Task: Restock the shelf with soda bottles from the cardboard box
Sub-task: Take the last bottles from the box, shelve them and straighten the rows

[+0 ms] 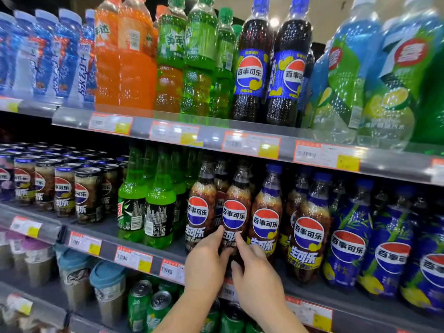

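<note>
Both hands reached up from the lower middle of the frame to one cola bottle (234,219) standing at the front edge of the middle shelf (134,239). The left hand (204,263) curled its fingers (219,233) round the bottle's lower left side, and the right hand (255,267) wrapped the lower right side, index finger stretched up along the label and thumb pressed on the front. The bottle stood upright, touching a matching cola bottle (198,207) on its left and a blue-capped cola bottle (266,217) on its right. Further left on the same shelf stood green bottles (159,200) and dark cans (87,195). Dark blue bottles (348,239) filled the right of the frame. The upper shelf (211,127) carried large orange, green, cola and pale blue bottles. Price tags (251,144) lined the shelf edges.
</note>
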{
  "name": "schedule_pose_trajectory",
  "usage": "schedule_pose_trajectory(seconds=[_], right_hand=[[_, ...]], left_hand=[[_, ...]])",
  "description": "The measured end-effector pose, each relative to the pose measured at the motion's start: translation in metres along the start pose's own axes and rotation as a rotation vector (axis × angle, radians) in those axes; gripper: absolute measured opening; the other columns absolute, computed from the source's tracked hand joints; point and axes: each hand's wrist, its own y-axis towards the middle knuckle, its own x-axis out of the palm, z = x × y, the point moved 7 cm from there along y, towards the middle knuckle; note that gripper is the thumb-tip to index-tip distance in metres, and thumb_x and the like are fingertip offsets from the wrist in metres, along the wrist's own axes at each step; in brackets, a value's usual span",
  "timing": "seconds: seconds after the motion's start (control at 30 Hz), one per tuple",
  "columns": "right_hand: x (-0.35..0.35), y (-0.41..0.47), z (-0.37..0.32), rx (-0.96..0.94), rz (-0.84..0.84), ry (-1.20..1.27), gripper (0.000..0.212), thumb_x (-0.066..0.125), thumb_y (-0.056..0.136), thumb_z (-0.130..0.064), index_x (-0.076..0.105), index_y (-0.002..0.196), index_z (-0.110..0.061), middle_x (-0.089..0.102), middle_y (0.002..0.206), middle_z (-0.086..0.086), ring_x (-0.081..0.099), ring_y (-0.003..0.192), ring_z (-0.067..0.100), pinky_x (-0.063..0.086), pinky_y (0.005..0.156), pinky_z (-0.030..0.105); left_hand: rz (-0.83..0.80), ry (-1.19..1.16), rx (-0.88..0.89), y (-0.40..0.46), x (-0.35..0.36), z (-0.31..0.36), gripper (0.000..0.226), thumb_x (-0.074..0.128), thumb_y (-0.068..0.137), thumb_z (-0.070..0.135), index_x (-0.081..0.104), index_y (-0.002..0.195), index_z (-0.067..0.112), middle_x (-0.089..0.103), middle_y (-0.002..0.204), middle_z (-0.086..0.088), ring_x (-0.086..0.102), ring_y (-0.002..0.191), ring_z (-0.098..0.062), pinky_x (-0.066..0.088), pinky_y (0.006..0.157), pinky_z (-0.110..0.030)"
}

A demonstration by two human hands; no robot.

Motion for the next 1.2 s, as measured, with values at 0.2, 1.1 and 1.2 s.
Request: schedule_pose_trajectory(seconds=[0.2, 1.1, 1.2], right_hand=[[-0.002, -0.005, -0.004, -0.046, -0.016, 0.081, 0.058, 0.048, 0.096, -0.036, 0.021, 0.146, -0.049, 0.038, 0.132, -0.019, 0.049, 0.118, 0.005, 0.042, 0.095, 0.022], [0.031, 0.003, -0.005, 0.005, 0.056, -0.127, 0.061, 0.038, 0.098, -0.042, 0.002, 0.146, -0.053, 0.044, 0.092, -0.009, 0.05, 0.097, 0.016, 0.045, 0.08, 0.032], [0.031, 0.003, -0.004, 0.013, 0.07, -0.121, 0.06, 0.038, 0.098, -0.042, 0.001, 0.145, -0.054, 0.042, 0.091, -0.01, 0.049, 0.097, 0.015, 0.043, 0.081, 0.03]], left_hand=[[0.258, 0.054, -0.018, -0.008, -0.046, -0.02, 0.056, 0.078, 0.074, 0.031, 0.059, 0.126, 0.021, 0.06, 0.122, 0.001, 0.056, 0.112, -0.02, 0.047, 0.088, -0.034], [0.111, -0.115, -0.008, 0.028, -0.031, -0.06, 0.08, 0.08, 0.073, 0.028, 0.038, 0.142, 0.027, 0.054, 0.13, 0.002, 0.052, 0.117, -0.013, 0.04, 0.083, -0.02], [0.092, -0.128, 0.036, 0.028, -0.031, -0.064, 0.084, 0.081, 0.071, 0.025, 0.038, 0.142, 0.027, 0.054, 0.129, 0.001, 0.053, 0.115, -0.013, 0.043, 0.08, -0.021]])
